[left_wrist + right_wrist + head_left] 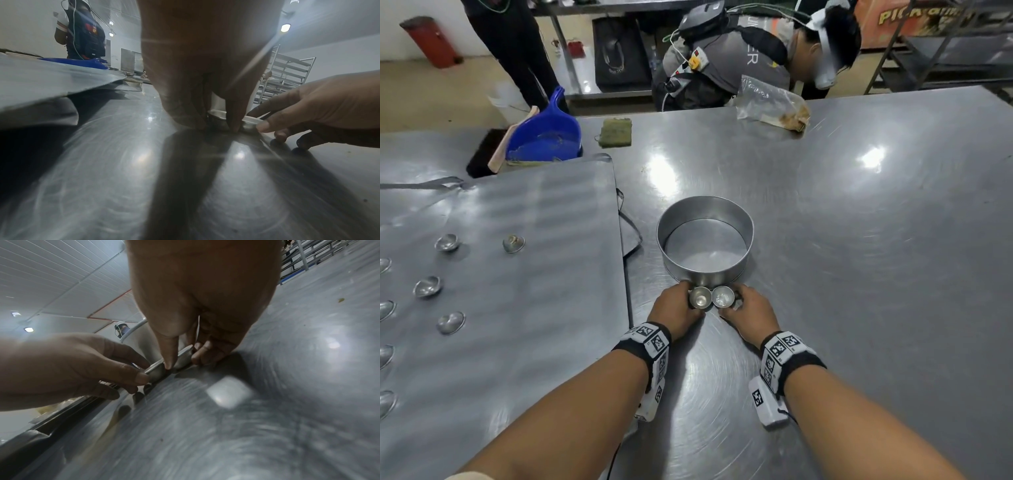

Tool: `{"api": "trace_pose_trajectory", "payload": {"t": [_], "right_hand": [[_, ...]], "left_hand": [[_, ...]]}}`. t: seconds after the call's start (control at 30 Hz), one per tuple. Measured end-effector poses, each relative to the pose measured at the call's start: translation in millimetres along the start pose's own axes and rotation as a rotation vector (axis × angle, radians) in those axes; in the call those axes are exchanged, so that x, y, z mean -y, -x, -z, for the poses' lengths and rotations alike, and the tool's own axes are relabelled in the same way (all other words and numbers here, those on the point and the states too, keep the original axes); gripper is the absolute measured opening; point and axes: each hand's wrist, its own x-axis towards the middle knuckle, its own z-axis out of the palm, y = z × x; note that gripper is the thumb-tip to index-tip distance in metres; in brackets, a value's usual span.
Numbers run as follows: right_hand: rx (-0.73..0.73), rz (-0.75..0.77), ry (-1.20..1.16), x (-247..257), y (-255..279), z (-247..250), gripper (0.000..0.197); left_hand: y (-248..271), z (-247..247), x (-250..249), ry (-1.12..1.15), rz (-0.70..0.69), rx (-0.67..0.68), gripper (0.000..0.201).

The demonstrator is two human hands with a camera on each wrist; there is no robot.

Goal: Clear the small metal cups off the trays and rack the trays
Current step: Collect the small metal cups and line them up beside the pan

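Note:
Two small metal cups stand upright side by side on the steel table, just in front of a round pan (705,240). My left hand (690,300) grips the left cup (700,298), with fingers and thumb curled round its sides. In the same way my right hand (734,300) grips the right cup (722,296). The left wrist view shows my left hand's cup (218,117) low on the table. The right wrist view shows my right thumb across its cup (185,359). On the left lies a flat tray (534,308) carrying several upturned cups (450,322).
A blue dustpan (548,133), a brush and a green scouring pad (616,132) lie at the table's far left. A plastic bag (770,102) sits at the far edge, where a person bends down. A tray rack (287,76) stands beyond the table.

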Motion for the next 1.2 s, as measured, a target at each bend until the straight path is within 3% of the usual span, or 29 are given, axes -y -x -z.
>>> {"api": "trace_pose_trajectory", "payload": {"t": [0.3, 0.53, 0.63, 0.8, 1.2], "right_hand": [[-0.009, -0.028, 0.041, 3.9, 8.9, 13.8, 0.055], [-0.102, 0.040, 0.062, 45.1, 21.1, 17.0, 0.039], [-0.068, 0.122, 0.068, 79.8, 22.5, 3.9, 0.034], [0.078, 0.246, 0.081, 145.8, 25.8, -43.3, 0.035], [0.386, 0.478, 0.202, 278.6, 70.9, -204.3, 0.032]], "left_hand": [[6.5, 7.4, 3.4, -0.029, -0.012, -0.003, 0.054], [29.2, 34.5, 10.8, -0.011, -0.030, -0.042, 0.051], [44.9, 57.0, 27.2, -0.036, -0.008, -0.094, 0.045], [86.2, 107.2, 77.3, -0.018, 0.087, -0.220, 0.039], [214.0, 197.4, 258.8, 0.102, 0.467, -0.430, 0.029]]}}
